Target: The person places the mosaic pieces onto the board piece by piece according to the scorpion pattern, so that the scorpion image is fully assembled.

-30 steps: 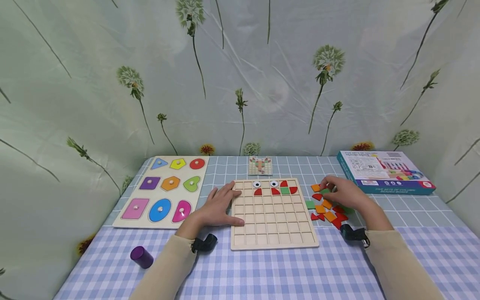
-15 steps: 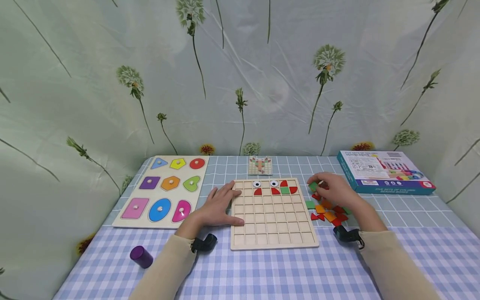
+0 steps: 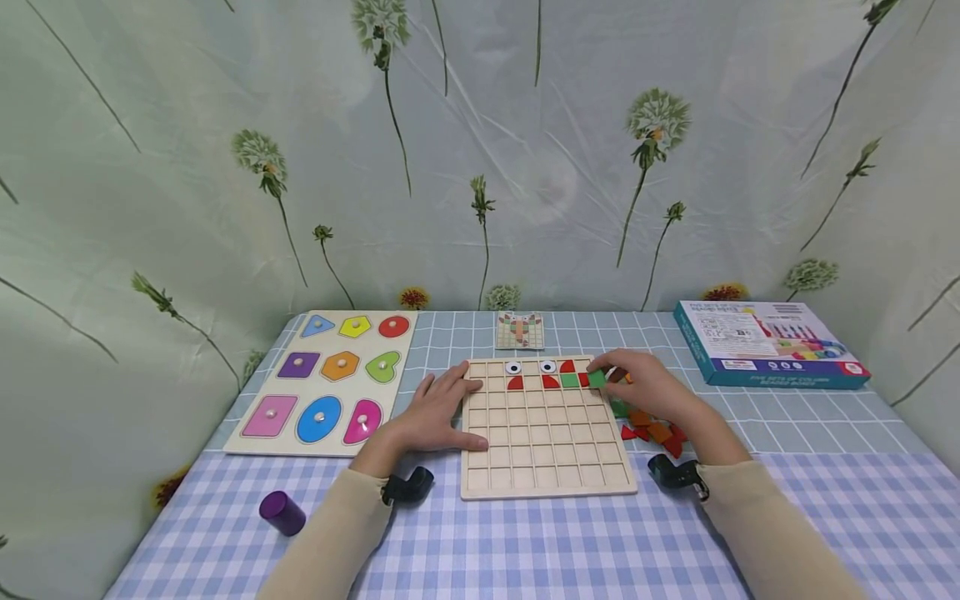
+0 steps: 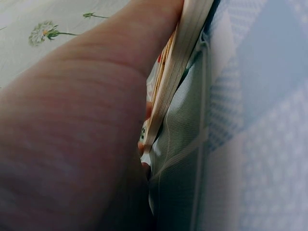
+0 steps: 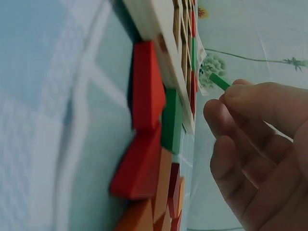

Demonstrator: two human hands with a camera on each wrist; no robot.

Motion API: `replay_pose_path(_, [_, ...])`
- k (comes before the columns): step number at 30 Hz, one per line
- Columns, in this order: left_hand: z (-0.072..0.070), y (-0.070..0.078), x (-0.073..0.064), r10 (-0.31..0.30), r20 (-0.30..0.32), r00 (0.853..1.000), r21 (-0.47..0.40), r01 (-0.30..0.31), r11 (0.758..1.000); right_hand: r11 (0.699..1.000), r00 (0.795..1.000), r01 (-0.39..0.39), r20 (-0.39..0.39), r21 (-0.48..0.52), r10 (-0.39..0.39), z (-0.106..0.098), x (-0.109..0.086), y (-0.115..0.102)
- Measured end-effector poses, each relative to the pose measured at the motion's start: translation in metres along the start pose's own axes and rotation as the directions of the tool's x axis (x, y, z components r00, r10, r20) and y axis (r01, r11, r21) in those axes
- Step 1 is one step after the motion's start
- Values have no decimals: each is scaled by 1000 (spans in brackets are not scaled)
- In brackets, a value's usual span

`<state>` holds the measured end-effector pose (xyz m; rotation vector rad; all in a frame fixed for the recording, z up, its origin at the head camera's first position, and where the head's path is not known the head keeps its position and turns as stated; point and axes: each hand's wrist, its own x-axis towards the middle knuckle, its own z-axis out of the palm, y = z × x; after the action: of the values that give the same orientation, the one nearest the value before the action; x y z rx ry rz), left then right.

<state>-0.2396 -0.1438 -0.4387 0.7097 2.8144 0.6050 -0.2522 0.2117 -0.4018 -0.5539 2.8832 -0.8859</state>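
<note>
My right hand (image 3: pixel 637 382) pinches a green square tile (image 3: pixel 597 379) between thumb and fingertips, over the top right edge of a wooden grid board (image 3: pixel 551 442). In the right wrist view the green tile (image 5: pixel 220 81) is seen edge-on, held up off the table. Spread along the board's left side, my left hand (image 3: pixel 435 414) rests with its thumb and fingers on the rim. The board's top rows hold two eye tiles (image 3: pixel 513 367), several red quarter-round tiles (image 3: pixel 551 382) and a green square (image 3: pixel 570 380). Loose red, orange and green tiles (image 3: pixel 660 432) lie right of the board, partly hidden under my right hand.
A small pattern card (image 3: pixel 520 331) lies behind the board. To the left is a knobbed shape puzzle (image 3: pixel 322 383), with a purple cylinder (image 3: pixel 282 512) in front of it. A flat teal-edged box (image 3: pixel 772 344) lies at the back right.
My right hand has lifted the green square from the loose tiles and carried it left to the board's top right edge. The left hand has stayed in place.
</note>
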Motion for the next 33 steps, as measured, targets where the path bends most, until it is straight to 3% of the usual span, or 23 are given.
replay_pose_path(14, [-2, 2, -1, -7, 5, 1000, -12, 7, 1000, 1000, 999, -7, 44, 22, 6, 11, 15, -18])
replay_pose_path(26, [-2, 2, -2, 11, -18, 1000, -32, -11, 999, 985, 983, 170, 69, 42, -173, 24, 31, -37])
replay_pose_path(33, [1, 2, 1, -7, -11, 1000, -27, 7, 1000, 986, 982, 151, 100, 66, -157, 33, 40, -49])
